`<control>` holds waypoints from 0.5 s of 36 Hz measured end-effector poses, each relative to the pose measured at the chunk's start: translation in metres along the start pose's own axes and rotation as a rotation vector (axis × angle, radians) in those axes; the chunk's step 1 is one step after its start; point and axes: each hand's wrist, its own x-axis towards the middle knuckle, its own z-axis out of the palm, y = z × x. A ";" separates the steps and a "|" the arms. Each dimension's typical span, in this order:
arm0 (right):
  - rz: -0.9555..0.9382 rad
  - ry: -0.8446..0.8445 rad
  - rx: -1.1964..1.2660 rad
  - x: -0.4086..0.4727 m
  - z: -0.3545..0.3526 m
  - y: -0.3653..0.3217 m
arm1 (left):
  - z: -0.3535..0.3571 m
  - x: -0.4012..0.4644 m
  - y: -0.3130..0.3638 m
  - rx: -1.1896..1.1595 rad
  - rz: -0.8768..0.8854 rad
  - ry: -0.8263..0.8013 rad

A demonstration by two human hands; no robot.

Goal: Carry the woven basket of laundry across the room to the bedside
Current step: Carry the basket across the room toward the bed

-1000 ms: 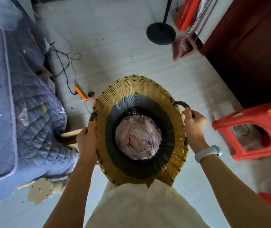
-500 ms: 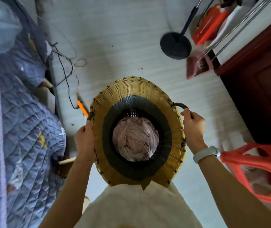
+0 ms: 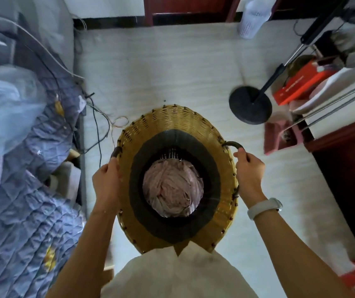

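Gripping the woven basket point(image 3: 178, 123) by its two dark loop handles, the person holds it out in front of the body, clear of the pale floor point(image 3: 172, 72). The left hand point(image 3: 106, 180) is curled closed around the handle on the basket's left rim, and the right hand point(image 3: 250, 168) is wrapped closed around the handle on the right rim, a white wristband point(image 3: 263, 207) just behind it. A bundle of pinkish laundry point(image 3: 173, 190) lies at the bottom of the basket, ringed by a dark woven band. The bed with its blue-grey quilted cover point(image 3: 28, 211) runs along the left, just beside the basket. A black round stand base point(image 3: 250, 105) sits on the floor to the right, well apart.
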 end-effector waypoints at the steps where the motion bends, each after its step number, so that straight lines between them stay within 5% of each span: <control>1: -0.001 -0.010 0.006 0.015 0.011 -0.009 | 0.010 0.013 0.012 0.016 0.015 0.005; 18: -0.148 -0.198 -0.044 0.214 0.192 -0.177 | 0.104 0.195 0.172 -0.084 0.005 0.119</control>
